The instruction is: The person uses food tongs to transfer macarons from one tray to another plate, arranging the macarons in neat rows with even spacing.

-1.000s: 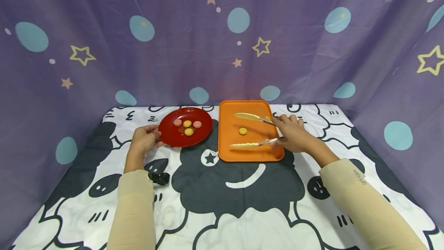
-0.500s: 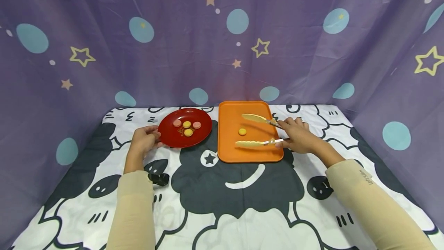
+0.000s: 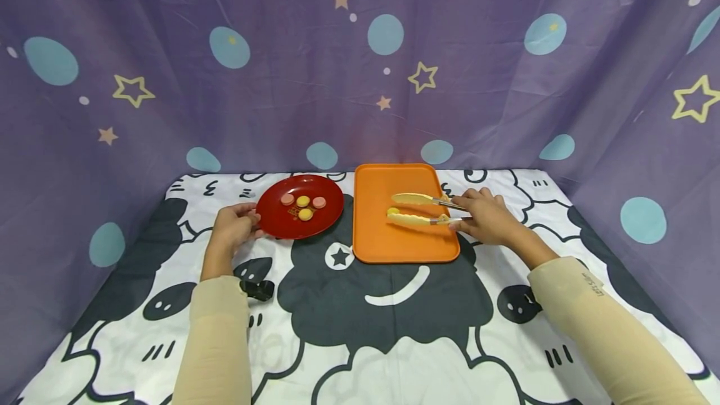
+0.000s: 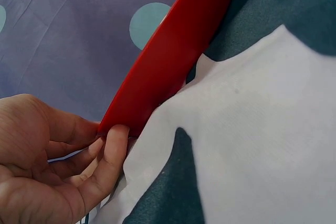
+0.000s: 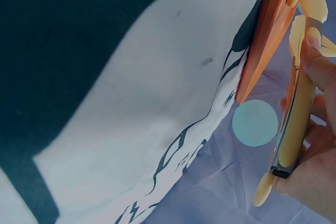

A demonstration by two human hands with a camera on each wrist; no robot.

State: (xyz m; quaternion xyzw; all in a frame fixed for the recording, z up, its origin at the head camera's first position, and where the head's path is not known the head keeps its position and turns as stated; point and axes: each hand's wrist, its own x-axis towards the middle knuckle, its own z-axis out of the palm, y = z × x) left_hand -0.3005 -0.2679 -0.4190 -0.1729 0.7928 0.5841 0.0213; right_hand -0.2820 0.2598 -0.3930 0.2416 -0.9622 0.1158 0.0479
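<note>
My left hand (image 3: pixel 235 228) pinches the near-left rim of a red plate (image 3: pixel 270 220), thumb and fingers at its edge in the left wrist view. On the plate lie two pink and two yellow round pieces that look like small macarons. My right hand (image 3: pixel 485 216) grips a pair of tongs (image 3: pixel 410 220) with pale yellow tips and metal arms. The tips hang over the orange tray (image 3: pixel 382 249), a narrow gap between them. One yellow macaron-like piece (image 3: pixel 392 211) on the tray shows at the tong ends, partly hidden by the nearer tip.
Plate and tray stand side by side on a black-and-white cartoon cloth (image 3: pixel 394 324). Behind them hangs a purple curtain (image 3: pixel 315 111) with stars and blue ovals. A black wrist device (image 3: pixel 259 290) sits on my left wrist.
The tongs first shifted right over the tray, then their tips came closer together around the yellow piece. My left hand and the plate have stayed in place.
</note>
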